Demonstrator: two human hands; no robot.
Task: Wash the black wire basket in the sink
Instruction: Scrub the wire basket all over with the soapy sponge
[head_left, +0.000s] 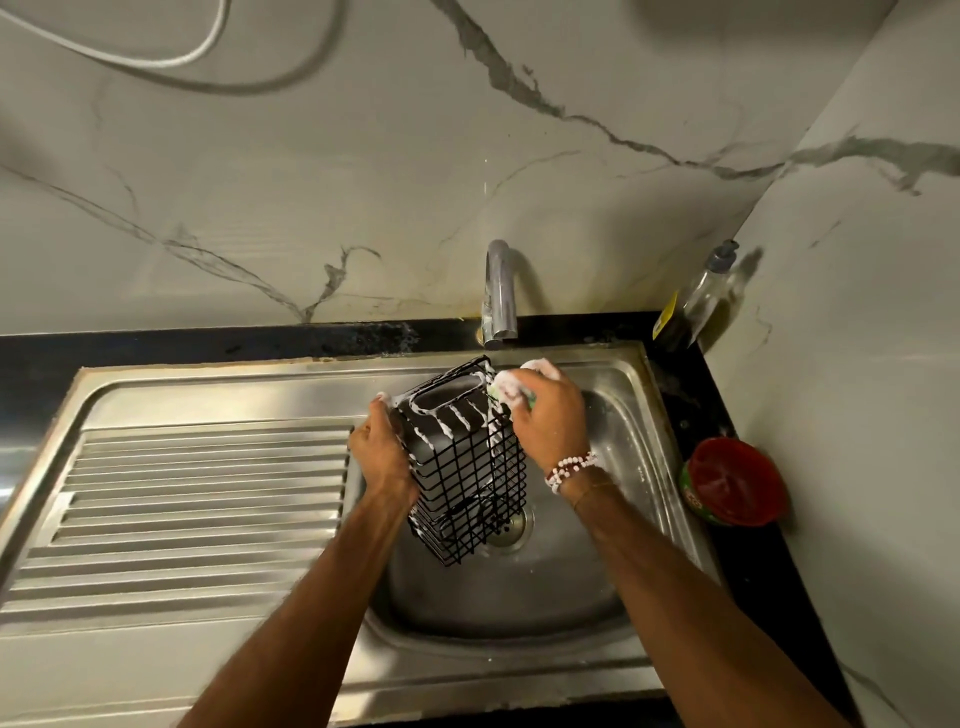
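Note:
The black wire basket (470, 462) hangs tilted over the steel sink (519, 597), with white foam streaked along its upper wires. My left hand (382, 457) grips its left side. My right hand (545, 415) is closed on a foamy sponge (511, 389) with a green edge, pressed against the basket's upper right corner. The faucet (500, 296) stands just behind; no water stream shows.
A ribbed steel drainboard (197, 499) lies to the left of the sink. On the black counter at right stand a pump bottle of dish soap (701, 301) and a red-and-green tub (735, 480). The drain (511, 527) sits below the basket. Marble wall behind.

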